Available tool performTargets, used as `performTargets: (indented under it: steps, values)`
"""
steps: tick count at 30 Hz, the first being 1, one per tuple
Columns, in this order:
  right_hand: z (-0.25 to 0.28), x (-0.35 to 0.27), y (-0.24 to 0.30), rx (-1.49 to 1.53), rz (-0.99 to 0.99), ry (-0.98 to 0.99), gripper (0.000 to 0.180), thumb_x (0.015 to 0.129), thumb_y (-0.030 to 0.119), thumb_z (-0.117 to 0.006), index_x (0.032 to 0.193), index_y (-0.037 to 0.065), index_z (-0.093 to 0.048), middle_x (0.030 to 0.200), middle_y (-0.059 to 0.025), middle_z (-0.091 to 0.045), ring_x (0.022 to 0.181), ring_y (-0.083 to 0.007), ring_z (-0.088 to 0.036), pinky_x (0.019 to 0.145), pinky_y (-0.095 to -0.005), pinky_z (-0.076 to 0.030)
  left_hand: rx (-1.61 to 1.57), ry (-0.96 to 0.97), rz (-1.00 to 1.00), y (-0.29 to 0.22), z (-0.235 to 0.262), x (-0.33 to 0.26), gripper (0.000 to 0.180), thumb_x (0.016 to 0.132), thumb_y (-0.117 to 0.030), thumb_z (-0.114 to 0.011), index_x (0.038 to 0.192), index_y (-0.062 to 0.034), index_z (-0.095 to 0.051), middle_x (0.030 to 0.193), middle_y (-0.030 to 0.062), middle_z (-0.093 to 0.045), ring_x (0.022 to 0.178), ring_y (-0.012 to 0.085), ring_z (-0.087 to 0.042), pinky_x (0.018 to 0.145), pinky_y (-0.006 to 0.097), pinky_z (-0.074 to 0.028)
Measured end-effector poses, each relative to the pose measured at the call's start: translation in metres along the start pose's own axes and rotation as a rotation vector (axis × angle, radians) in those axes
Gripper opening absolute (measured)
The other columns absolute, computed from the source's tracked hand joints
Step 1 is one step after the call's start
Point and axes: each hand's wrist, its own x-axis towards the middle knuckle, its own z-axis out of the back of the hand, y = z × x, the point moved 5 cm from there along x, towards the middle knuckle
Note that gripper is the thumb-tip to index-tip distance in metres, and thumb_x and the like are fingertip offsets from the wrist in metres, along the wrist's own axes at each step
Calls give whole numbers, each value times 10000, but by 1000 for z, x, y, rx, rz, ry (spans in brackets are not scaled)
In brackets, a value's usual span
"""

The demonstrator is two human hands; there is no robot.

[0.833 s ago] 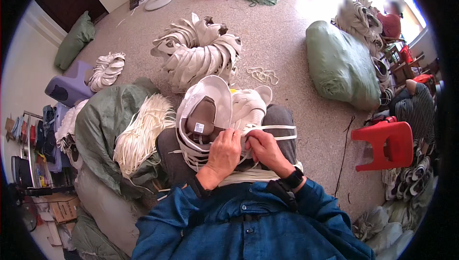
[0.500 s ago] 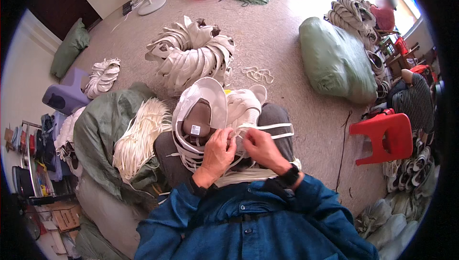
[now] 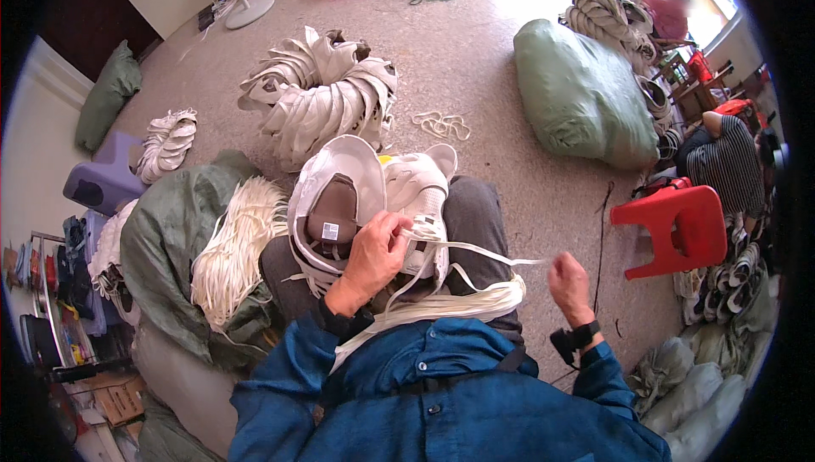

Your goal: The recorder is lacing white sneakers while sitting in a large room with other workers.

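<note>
White shoe uppers (image 3: pixel 416 183) lie across my lap, one with a brown inside and a small white label (image 3: pixel 330 231) facing up. My left hand (image 3: pixel 375 256) is closed at the lacing edge of the right-hand upper, pinching the lace where it leaves the eyelets. A white shoelace (image 3: pixel 484 251) stretches from there to the right. At its far end my right hand (image 3: pixel 570 285), slightly blurred and fingers curled, holds the lace out beside my knee. A bundle of white laces (image 3: pixel 458 302) rests across my lap below the uppers.
To my left, loose white laces (image 3: pixel 238 258) hang over a dark green sack (image 3: pixel 170 233). Ahead stands a ring of stacked uppers (image 3: pixel 327 97), with a loose lace (image 3: pixel 441 125) beside it. On the right are a stuffed green sack (image 3: pixel 581 92), a red stool (image 3: pixel 671 228) and other people.
My right hand has moved away from the uppers to the right, drawing the lace out long. My left hand stays at the upper. The view has shifted slightly.
</note>
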Motion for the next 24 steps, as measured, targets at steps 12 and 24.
performTargets:
  steps: [12,24]
  values:
    - [-34,43,203,419,535,159,95,926,96,-566,976,23,-600,847,-193,-639,809,-399,-636,711,-476,-501,13,315,-188,-18,14,11,144,825,15,-620,969,14,-628,914,185,-583,813,342,-638,735,404,-518]
    - [-39,60,190,620,361,569,234,990,195,-573,954,-22,-651,702,-100,-622,628,-168,-604,586,-340,-482,339,-81,-367,-20,-11,9,241,791,43,-630,1004,-64,-599,975,114,-544,827,354,-635,684,432,-528]
